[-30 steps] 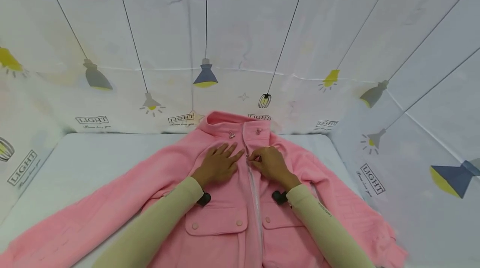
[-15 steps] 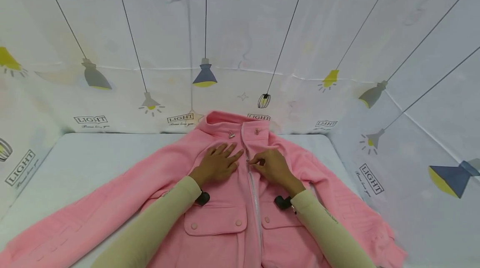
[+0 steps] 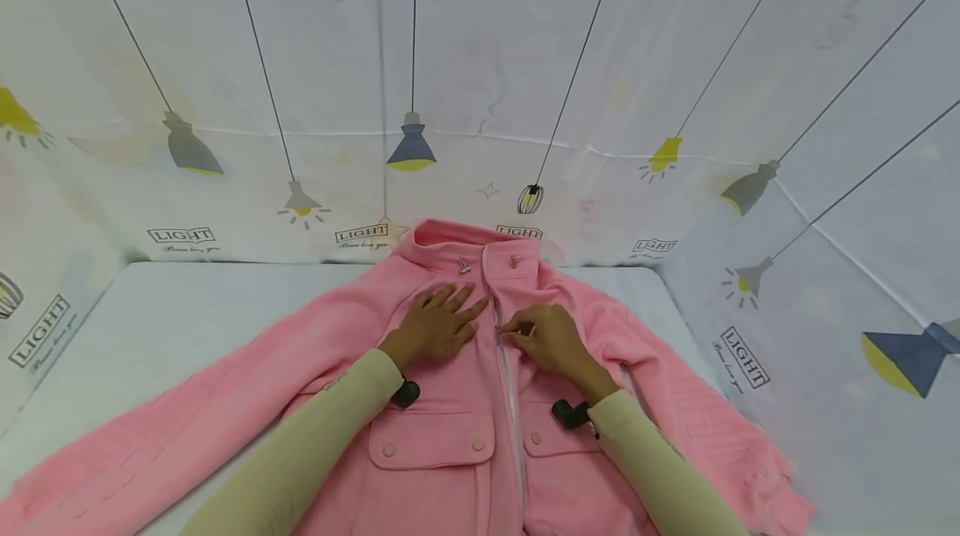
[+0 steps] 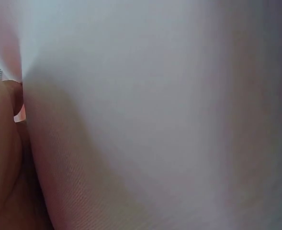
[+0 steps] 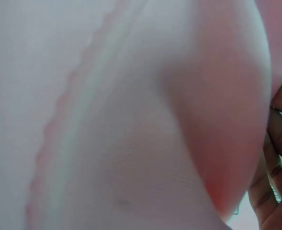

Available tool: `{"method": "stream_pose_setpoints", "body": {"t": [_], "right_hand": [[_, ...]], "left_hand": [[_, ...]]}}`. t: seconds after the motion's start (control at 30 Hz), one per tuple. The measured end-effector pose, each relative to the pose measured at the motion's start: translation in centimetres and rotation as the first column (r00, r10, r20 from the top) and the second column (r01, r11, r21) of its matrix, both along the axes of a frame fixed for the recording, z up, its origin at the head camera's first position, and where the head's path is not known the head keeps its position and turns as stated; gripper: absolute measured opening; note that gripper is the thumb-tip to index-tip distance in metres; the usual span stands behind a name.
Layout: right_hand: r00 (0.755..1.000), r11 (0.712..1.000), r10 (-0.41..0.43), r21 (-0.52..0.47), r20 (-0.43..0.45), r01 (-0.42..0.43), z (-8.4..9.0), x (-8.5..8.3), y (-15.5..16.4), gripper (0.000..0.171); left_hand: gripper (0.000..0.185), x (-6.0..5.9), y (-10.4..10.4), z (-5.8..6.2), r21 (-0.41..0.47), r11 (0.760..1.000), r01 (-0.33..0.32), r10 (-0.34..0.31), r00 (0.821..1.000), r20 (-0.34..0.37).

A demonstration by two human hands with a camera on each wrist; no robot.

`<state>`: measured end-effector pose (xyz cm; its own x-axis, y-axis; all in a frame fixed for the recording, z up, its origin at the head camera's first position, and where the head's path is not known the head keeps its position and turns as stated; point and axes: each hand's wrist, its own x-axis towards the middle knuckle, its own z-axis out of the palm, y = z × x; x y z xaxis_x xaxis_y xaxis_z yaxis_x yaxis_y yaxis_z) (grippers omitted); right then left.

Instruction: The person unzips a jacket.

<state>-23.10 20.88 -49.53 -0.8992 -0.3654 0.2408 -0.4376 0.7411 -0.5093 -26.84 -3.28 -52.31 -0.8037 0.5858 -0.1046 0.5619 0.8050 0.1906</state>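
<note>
Lower along the zip point(image 3: 512, 394) than before, my right hand point(image 3: 553, 342) pinches it while my left hand point(image 3: 435, 326) lies flat, fingers spread, on the jacket point(image 3: 446, 390) across the table point(image 3: 225, 303), likely soft and best steadied beside the zip

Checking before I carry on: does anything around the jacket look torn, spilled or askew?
Nothing stands out: the pink jacket lies front up, no tear or spill visible, only creases near the cuff at the picture's right.

Beige sleeves point(image 3: 300, 444) cross the frame's lower left and lower right, each ending beside a black, apparently rounded device point(image 3: 406, 393).
</note>
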Motion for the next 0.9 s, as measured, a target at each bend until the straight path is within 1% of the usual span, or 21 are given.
{"method": "stream_pose_setpoints", "body": {"t": [0.07,0.3,0.43,0.63,0.9], "right_hand": [[1.0,1.0,0.004,-0.007,0.0,-0.004,0.2,0.4,0.1,0.005],[1.0,0.999,0.011,-0.031,0.009,-0.011,1.0,1.9,0.5,0.005],[1.0,0.999,0.011,-0.053,-0.015,-0.012,1.3,2.6,0.7,0.008],[0.999,0.994,0.019,-0.103,-0.037,-0.023,1.8,3.5,0.6,0.009],[0.999,0.981,0.035,-0.188,-0.035,-0.041,2.5,5.0,0.5,0.01]], "left_hand": [[0.056,0.1,0.0,0.1,-0.003,1.0,0.005,-0.005,1.0,-0.007],[0.057,-0.2,0.1,-0.3,0.009,1.0,-0.002,0.002,1.0,0.023],[0.057,-0.1,0.1,0.0,-0.006,1.0,0.002,-0.002,1.0,0.014],[0.057,0.0,0.0,0.3,-0.01,1.0,0.009,-0.009,1.0,-0.01],[0.057,-0.2,0.1,0.0,-0.013,1.0,0.001,-0.001,1.0,-0.003]]}}
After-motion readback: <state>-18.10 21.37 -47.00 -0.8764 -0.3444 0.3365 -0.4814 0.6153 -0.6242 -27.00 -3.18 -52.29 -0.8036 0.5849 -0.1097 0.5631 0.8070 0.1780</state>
